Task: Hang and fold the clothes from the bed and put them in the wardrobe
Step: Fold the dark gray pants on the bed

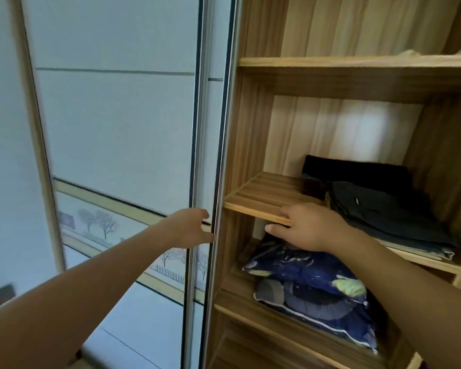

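The wardrobe stands open with wooden shelves (261, 194). Folded dark clothes (378, 206) lie stacked on the middle shelf at the right. On the shelf below lies a folded blue patterned cloth (312, 283). My left hand (189, 227) reaches to the metal edge of the white sliding door (117, 129), its fingers curled round that edge. My right hand (309, 225) rests on the front edge of the middle shelf, fingers on top and thumb below, just left of the dark clothes. It holds no garment.
An upper shelf (357, 62) runs across the top right. The sliding door carries a band with a tree print (101, 222) at hand height. A lower shelf edge (277, 326) shows under the blue cloth.
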